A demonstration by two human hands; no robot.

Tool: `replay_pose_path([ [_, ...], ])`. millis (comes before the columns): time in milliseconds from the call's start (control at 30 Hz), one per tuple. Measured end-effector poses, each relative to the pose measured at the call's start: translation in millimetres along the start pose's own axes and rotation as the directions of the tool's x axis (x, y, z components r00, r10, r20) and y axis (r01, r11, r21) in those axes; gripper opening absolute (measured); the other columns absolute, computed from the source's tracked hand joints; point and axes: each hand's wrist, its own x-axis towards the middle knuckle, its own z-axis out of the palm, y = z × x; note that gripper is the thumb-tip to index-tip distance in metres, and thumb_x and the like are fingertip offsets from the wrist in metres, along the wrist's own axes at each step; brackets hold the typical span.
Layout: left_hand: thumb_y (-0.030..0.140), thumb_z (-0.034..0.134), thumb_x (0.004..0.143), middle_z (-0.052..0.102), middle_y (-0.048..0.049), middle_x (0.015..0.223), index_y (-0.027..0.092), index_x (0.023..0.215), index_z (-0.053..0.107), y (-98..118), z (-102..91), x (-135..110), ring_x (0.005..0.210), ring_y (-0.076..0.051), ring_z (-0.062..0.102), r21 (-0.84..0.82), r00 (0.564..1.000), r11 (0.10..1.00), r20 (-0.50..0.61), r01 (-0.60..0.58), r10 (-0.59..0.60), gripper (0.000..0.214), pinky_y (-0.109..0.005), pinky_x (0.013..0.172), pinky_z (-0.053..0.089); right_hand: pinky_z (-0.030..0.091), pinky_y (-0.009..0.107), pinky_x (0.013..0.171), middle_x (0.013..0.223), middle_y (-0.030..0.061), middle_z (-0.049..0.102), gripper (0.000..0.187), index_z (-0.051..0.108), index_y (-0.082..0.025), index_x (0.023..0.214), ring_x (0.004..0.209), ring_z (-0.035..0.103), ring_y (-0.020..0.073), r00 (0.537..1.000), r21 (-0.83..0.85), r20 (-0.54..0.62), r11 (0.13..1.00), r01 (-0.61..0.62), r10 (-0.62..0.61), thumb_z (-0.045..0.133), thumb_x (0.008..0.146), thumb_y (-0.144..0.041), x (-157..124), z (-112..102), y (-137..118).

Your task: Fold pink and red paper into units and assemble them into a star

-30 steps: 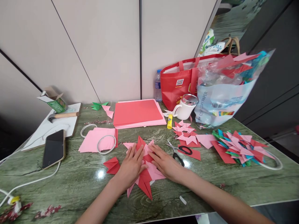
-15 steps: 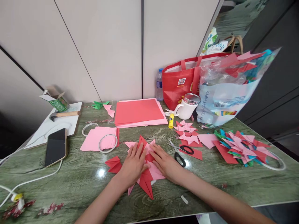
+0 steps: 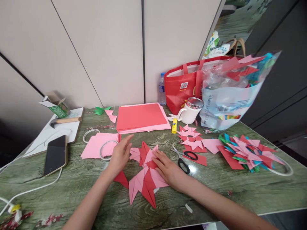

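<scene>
A folded paper star (image 3: pixel 150 183) in red and pink lies on the table in front of me. My right hand (image 3: pixel 168 169) rests on its right side with the fingers stretched flat. My left hand (image 3: pixel 120 153) is off the star, over the table to its left, fingers extended and nothing seen in them. It partly covers the stack of pink squares (image 3: pixel 96 145) and a tape roll (image 3: pixel 102 150). Beneath my left wrist a red folded piece (image 3: pixel 122 179) shows in part.
Black-handled scissors (image 3: pixel 183 159) lie right of the star. Behind are paper sheets (image 3: pixel 141 116), a glue stick (image 3: pixel 174 126), a white mug (image 3: pixel 190 111) and a red bag (image 3: pixel 177 92). Multicoloured folded pieces (image 3: pixel 249 151) sit at right; a phone (image 3: pixel 56 155) and hammer (image 3: pixel 66 120) at left.
My left hand has lifted off the star and moved left toward the pink squares and tape roll. My right hand stays on the star. The view has shifted slightly.
</scene>
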Motion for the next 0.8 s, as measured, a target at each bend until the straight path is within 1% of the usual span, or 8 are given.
replay_pose_path([
  [67,0.022,0.037,0.090,0.054,-0.0120,0.130,0.015,0.125,0.048,-3,4.0,0,0.122,-0.020,0.048,0.041,0.990,0.992,0.089,-0.117,0.113,0.038,-0.039,0.100,0.041,0.039,0.048,0.103,0.132,0.0224,0.046,0.033,0.053,-0.005,0.119,0.130,0.036,0.0284,1.000,-0.003,-0.006,1.000,-0.001,0.001,0.043,0.089,-0.016,0,0,0],
  [133,0.016,0.034,0.090,0.044,-0.0105,0.139,0.016,0.128,0.046,-5,11.7,-3,0.132,-0.019,0.034,0.074,0.940,0.965,0.256,-0.252,0.226,0.040,-0.039,0.106,0.034,0.039,0.047,0.102,0.132,0.0219,0.046,0.034,0.053,-0.005,0.119,0.129,0.037,0.0282,1.000,-0.008,-0.009,1.000,-0.006,0.006,0.043,0.089,-0.016,0,0,-1],
  [167,0.014,0.032,0.090,0.039,-0.0099,0.142,0.016,0.130,0.044,-6,16.0,-4,0.135,-0.019,0.027,0.087,0.909,0.952,0.333,-0.294,0.250,0.042,-0.041,0.108,0.030,0.040,0.047,0.102,0.132,0.0218,0.046,0.034,0.052,-0.005,0.119,0.129,0.037,0.0282,1.000,-0.010,-0.010,1.000,-0.009,0.009,0.042,0.089,-0.016,1,0,-1],
  [233,0.013,0.031,0.090,0.033,-0.0099,0.146,0.015,0.133,0.039,-7,24.2,-6,0.137,-0.019,0.018,0.114,0.865,0.943,0.444,-0.313,0.234,0.044,-0.043,0.109,0.027,0.040,0.047,0.102,0.133,0.0214,0.046,0.034,0.052,-0.006,0.120,0.130,0.036,0.0281,1.000,-0.013,-0.013,1.000,-0.013,0.013,0.042,0.089,-0.016,1,0,-1],
  [300,0.016,0.033,0.091,0.030,-0.0106,0.147,0.015,0.136,0.034,-9,31.0,-8,0.138,-0.019,0.016,0.135,0.845,0.945,0.497,-0.297,0.195,0.045,-0.044,0.110,0.026,0.039,0.047,0.103,0.133,0.0210,0.046,0.033,0.052,-0.006,0.119,0.130,0.036,0.0279,1.000,-0.020,-0.014,1.000,-0.012,0.012,0.043,0.089,-0.016,1,-1,-2],
  [367,0.018,0.034,0.092,0.028,-0.0106,0.148,0.016,0.138,0.030,-11,35.9,-9,0.138,-0.018,0.014,0.145,0.841,0.945,0.508,-0.294,0.184,0.046,-0.044,0.110,0.024,0.040,0.047,0.103,0.132,0.0211,0.047,0.033,0.053,-0.005,0.119,0.130,0.036,0.0281,1.000,-0.032,-0.012,0.999,-0.012,0.012,0.043,0.089,-0.016,1,-1,-3],
  [500,0.019,0.034,0.092,0.027,-0.0111,0.148,0.017,0.140,0.026,-15,40.6,-12,0.138,-0.018,0.013,0.154,0.852,0.937,0.481,-0.315,0.208,0.048,-0.044,0.111,0.021,0.040,0.047,0.103,0.130,0.0212,0.049,0.033,0.053,-0.004,0.119,0.129,0.037,0.0284,1.000,-0.042,-0.019,0.999,-0.011,0.010,0.043,0.089,-0.014,1,-1,-4],
  [800,0.016,0.035,0.091,0.024,-0.0151,0.148,0.014,0.140,0.025,-10,41.7,-11,0.138,-0.019,0.015,0.177,0.859,0.950,0.493,-0.256,0.139,0.050,-0.042,0.109,0.027,0.040,0.047,0.103,0.130,0.0194,0.050,0.034,0.051,-0.008,0.122,0.128,0.039,0.0260,0.999,-0.005,-0.025,1.000,-0.030,0.030,0.044,0.089,-0.014,-1,1,-4],
])
